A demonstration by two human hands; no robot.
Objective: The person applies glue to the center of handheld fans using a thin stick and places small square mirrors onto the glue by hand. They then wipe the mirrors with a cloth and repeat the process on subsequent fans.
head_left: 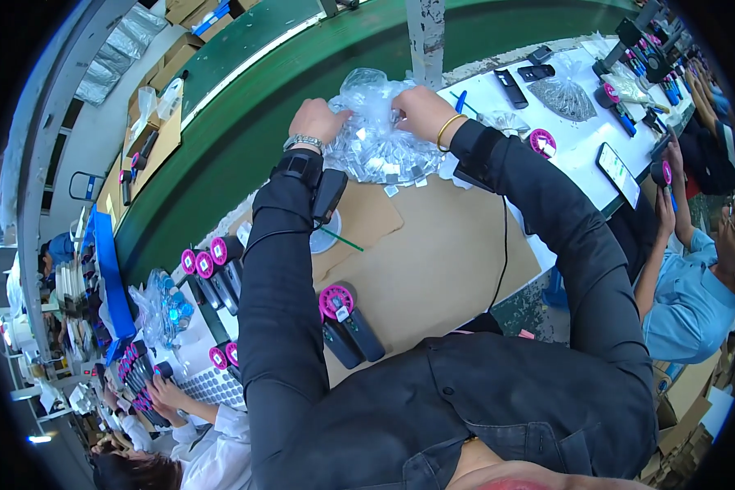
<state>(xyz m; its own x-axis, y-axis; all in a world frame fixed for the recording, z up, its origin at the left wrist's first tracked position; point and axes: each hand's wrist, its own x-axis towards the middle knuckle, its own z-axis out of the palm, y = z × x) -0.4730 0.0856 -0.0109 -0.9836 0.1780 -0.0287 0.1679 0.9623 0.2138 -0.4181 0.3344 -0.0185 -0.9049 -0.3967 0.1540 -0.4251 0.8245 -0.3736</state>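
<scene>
A clear plastic bag (384,151) full of small white and silvery pieces stands at the far edge of the work surface. My left hand (318,122) has its fingers closed on the left side of the bag's mouth. On the opposite side, my right hand (423,114) pinches the plastic, its fingertips partly hidden in the film. A few small white squares (391,191) lie just in front of the bag. Nearer to me, two black handheld devices (355,333), one with a pink round end, rest side by side on brown cardboard (441,261).
A white tub (327,233) with a green stick sits beside my left forearm. More pink-ended devices (212,273) stand to the left. A phone (618,175) and another bag of small parts (565,96) lie at right. Co-workers (686,302) sit on both sides. A metal post (425,41) rises behind.
</scene>
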